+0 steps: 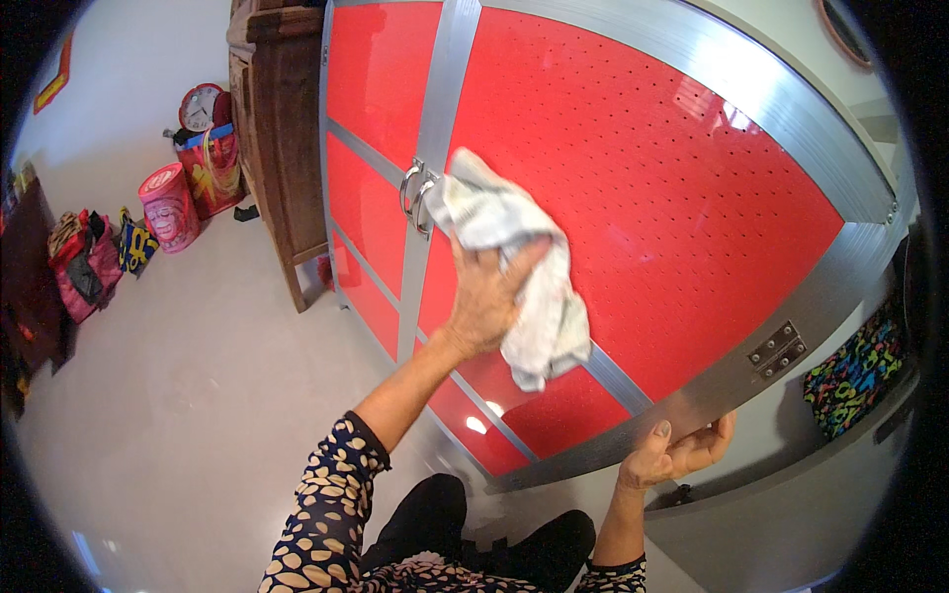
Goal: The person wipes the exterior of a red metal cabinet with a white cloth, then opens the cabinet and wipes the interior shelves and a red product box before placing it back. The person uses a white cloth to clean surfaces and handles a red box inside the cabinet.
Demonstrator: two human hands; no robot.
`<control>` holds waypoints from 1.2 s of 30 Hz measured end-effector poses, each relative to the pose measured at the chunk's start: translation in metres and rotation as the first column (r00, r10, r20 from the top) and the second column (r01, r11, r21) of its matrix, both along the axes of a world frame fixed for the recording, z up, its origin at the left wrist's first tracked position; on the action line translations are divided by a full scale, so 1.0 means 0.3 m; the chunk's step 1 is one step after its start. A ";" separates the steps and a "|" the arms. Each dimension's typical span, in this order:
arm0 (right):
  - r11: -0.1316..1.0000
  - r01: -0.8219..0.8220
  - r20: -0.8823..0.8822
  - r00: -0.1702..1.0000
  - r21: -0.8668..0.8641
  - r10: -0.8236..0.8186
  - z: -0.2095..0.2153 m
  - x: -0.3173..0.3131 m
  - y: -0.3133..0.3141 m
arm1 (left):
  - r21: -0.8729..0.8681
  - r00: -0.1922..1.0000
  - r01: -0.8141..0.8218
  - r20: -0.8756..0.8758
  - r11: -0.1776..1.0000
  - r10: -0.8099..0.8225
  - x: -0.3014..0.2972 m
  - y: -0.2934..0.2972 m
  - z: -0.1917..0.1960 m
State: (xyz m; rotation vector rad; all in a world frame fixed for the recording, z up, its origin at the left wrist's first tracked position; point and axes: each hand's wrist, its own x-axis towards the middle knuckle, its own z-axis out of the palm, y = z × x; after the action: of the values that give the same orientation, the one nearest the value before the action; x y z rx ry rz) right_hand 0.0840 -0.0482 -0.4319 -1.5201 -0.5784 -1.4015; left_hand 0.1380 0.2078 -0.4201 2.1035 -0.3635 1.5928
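Observation:
My left hand [486, 301] presses a crumpled white cloth [544, 257] against the front of a red cabinet [633, 188] with silver metal framing. Its fingers lie partly under and over the folds, and hand and cloth look slightly blurred. The cloth's upper end is beside two curved metal door handles [415, 198]. Lower right, my right hand [677, 455] grips the cabinet's near side edge, its thumb by the metal frame and its fingers bent round, tips partly hidden. Rows of small holes dot the upper red door panel, and a hinge [777, 350] sits on the side frame.
A dark wooden cabinet [282, 128] stands left of the red one. Along the wall are a pink tub [170, 208], a red bag [211, 173], a round clock [201, 107] and a pink bundle [87, 267]. Patterned fabric [855, 371] is at right, above a grey surface [781, 534].

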 end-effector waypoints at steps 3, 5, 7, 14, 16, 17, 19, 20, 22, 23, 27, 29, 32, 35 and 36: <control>1.000 0.005 -0.027 1.000 0.011 -0.004 -0.020 0.009 -0.006 | -0.005 0.994 -0.074 0.078 0.997 0.074 0.040 0.102 0.089; 1.000 0.027 -0.035 0.999 0.008 -0.027 -0.021 0.004 -0.016 | 0.031 0.994 -0.087 0.074 0.996 0.084 0.054 0.132 0.141; 1.000 0.029 -0.027 0.999 0.007 -0.029 0.007 -0.006 0.010 | 0.004 0.993 -0.101 0.066 0.995 0.100 0.045 0.167 0.201; 0.998 0.033 -0.011 0.999 -0.046 -0.033 0.010 -0.010 0.011 | -0.123 0.989 -0.056 0.127 0.991 0.071 0.076 0.115 0.157; 0.999 -0.025 0.010 1.000 -0.028 0.025 0.014 -0.005 0.037 | -0.190 0.992 0.010 0.126 0.982 0.015 0.040 0.066 0.129; 0.999 -0.029 0.013 0.999 -0.018 0.029 0.014 -0.004 0.040 | -0.201 0.995 -0.003 0.098 0.980 0.024 0.037 0.039 0.100; 1.000 -0.011 0.012 1.000 -0.014 0.011 0.006 -0.002 0.017 | -0.137 0.991 -0.098 0.079 0.986 0.109 0.024 -0.076 0.005; 1.000 0.013 0.018 1.000 -0.025 -0.013 0.008 -0.004 0.017 | -0.187 0.996 -0.058 0.052 0.981 0.069 0.000 -0.136 -0.026; 0.997 0.053 0.037 0.998 -0.055 -0.051 0.015 -0.001 0.017 | -0.191 1.000 -0.010 -0.015 0.982 0.007 -0.058 -0.232 -0.106; 0.999 0.010 0.034 0.999 -0.038 -0.009 0.016 0.003 0.020 | -0.141 0.998 0.008 -0.059 0.990 -0.016 -0.079 -0.267 -0.154; 0.998 -0.056 0.000 0.998 0.004 0.056 0.018 -0.001 0.020 | 0.022 0.988 0.119 -0.105 0.993 -0.116 -0.131 -0.294 -0.219; 1.000 -0.027 -0.034 0.999 0.008 0.027 0.007 -0.004 0.010 | 0.028 0.981 0.128 -0.150 0.991 -0.122 -0.123 -0.239 -0.170; 1.000 -0.008 -0.006 1.000 -0.004 0.008 -0.006 0.009 -0.003 | -0.037 0.990 -0.008 -0.142 0.999 0.002 -0.074 -0.140 -0.106; 0.999 0.018 -0.004 1.000 -0.042 -0.018 -0.001 -0.001 0.000 | -0.151 0.993 -0.115 -0.028 0.982 0.113 -0.041 -0.054 -0.065; 0.999 0.010 -0.015 1.000 -0.036 -0.010 0.003 -0.003 0.007 | -0.221 0.992 -0.099 -0.093 0.970 0.081 -0.006 -0.020 -0.098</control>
State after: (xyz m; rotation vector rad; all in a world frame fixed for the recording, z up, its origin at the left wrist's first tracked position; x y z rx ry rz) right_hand 0.0830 -0.0462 -0.4310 -1.5628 -0.5900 -1.3923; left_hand 0.1361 0.2019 -0.4494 2.0282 -0.0559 1.5123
